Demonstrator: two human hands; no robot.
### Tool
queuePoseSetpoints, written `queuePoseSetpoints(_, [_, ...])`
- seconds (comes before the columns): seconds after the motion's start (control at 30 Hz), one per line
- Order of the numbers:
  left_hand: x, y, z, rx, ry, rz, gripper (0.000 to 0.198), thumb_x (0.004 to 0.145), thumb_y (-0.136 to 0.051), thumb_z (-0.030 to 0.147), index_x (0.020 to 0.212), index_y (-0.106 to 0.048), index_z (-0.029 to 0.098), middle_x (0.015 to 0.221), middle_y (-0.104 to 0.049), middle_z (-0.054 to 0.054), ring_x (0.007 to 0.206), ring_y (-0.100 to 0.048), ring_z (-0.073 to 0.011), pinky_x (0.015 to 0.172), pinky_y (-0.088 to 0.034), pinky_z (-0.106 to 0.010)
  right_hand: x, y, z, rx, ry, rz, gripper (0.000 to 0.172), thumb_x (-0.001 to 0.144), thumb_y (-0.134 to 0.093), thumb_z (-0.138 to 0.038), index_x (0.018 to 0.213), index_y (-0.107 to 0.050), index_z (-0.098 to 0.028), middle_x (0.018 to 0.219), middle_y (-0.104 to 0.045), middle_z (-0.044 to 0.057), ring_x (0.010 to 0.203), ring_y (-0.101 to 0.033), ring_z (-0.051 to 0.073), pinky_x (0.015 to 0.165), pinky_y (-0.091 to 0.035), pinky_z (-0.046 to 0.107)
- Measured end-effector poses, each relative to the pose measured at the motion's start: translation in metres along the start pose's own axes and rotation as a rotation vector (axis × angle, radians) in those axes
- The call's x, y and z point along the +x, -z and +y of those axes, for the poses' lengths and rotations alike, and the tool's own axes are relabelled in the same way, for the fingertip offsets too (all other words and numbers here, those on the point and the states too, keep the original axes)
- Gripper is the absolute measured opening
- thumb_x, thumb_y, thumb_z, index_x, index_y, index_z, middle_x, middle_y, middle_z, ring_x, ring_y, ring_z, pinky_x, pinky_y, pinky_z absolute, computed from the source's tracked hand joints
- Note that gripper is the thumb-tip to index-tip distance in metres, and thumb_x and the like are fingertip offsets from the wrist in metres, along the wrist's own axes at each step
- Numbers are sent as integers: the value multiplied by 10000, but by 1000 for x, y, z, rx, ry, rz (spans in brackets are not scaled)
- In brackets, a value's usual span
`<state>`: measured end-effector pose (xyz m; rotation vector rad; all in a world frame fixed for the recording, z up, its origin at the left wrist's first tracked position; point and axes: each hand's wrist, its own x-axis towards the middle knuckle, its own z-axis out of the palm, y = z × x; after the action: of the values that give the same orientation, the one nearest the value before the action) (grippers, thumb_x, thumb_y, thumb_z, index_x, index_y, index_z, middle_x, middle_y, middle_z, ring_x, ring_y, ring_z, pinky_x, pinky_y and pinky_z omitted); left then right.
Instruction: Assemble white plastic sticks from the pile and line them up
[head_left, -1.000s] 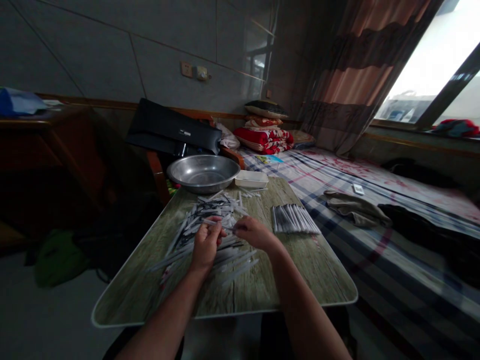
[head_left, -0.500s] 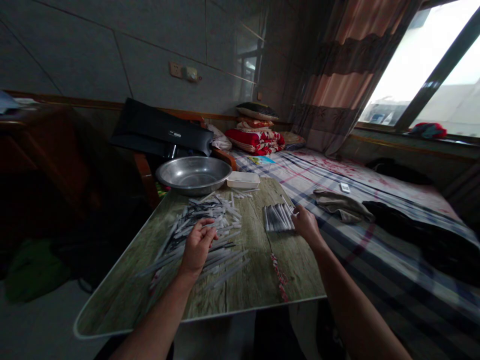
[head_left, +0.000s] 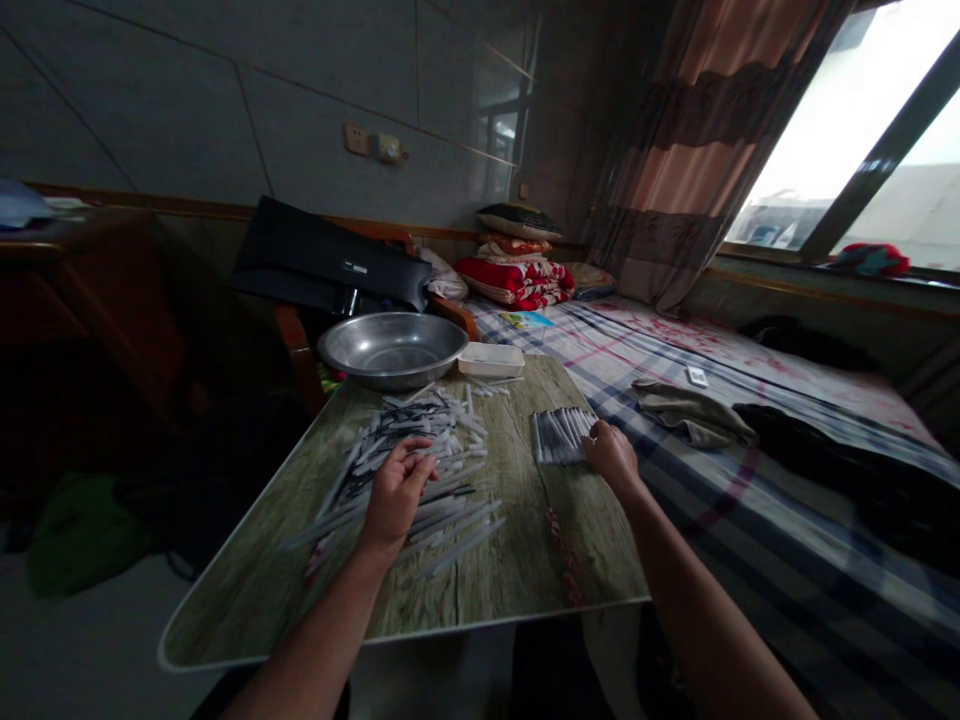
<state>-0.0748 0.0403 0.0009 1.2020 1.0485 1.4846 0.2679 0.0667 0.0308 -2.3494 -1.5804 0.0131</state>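
Many thin white and grey sticks lie in a loose pile [head_left: 442,510] on the left and middle of the wood-patterned table [head_left: 517,570]. My left hand [head_left: 397,490] is over this pile, its fingers curled with thumb and forefinger close together; whatever they may hold is too small to make out. On the right, a neat row of similar sticks [head_left: 559,436] lies side by side. My right hand [head_left: 611,455] is at the right end of that row, fingers bent against the last sticks.
A steel basin [head_left: 394,350] and a white plastic tray [head_left: 491,360] stand at the table's far edge. To the right is a bed [head_left: 600,350] with a checked sheet, a grey cloth [head_left: 694,413] and dark clothing. A black case [head_left: 322,260] rests behind the basin.
The stick that stood out at my right fingers now lies in line with the row, and the right hand has closed in against the row's end. My left hand has hardly moved.
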Motion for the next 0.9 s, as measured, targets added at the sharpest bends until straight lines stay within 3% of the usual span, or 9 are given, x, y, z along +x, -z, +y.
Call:
queuePoseSetpoints(0.13, [-2,0,5,71,-38,11,247,781,-635,336,974,-580,193,592,-581,26,515,-494,-112,503,-355,-202,-3,2,-15,83,104,106,232,837,-505,-332,938,-624,-159,978,-632,102,807,-578,184,659,-363,263])
queuePoseSetpoints(0.2, [-5,-1,10,208,-76,-53,165,792,-609,324,888,-597,190,608,-585,16,581,-541,-132,585,-402,-228,-8,-1,-33,141,227,113,180,821,-522,-285,896,-625,-157,921,-632,86,806,-564,175,691,-367,253])
queuePoseSetpoints(0.33, [-17,-8,18,675,-98,-452,119,763,-614,304,739,-621,187,658,-611,-1,630,-547,-149,597,-374,-248,-24,-17,-80,275,490,-28,113,803,-538,-212,822,-633,-154,838,-630,59,789,-559,157,722,-378,235])
queuePoseSetpoints(0.47, [-30,-18,19,942,-129,-678,101,735,-624,267,798,-635,190,784,-664,-24,738,-593,-174,648,-378,-254,-32,-42,-124,278,590,-150,124,793,-546,-175,828,-662,-151,842,-646,63,825,-577,159,772,-384,235])
queuePoseSetpoints(0.7, [-38,-25,12,1067,-199,-768,283,695,-692,311,950,-633,205,975,-681,-75,922,-620,-254,791,-424,-308,-22,-66,-176,142,639,-213,214,826,-496,-158,903,-695,-135,934,-686,121,879,-612,186,781,-393,243])
queuePoseSetpoints(0.9, [-37,-22,9,1080,-235,-765,222,713,-654,208,932,-624,202,983,-670,-76,945,-610,-252,820,-433,-324,-10,-77,-205,112,649,-207,290,837,-467,-118,1030,-682,-139,1057,-660,139,972,-585,217,842,-396,281])
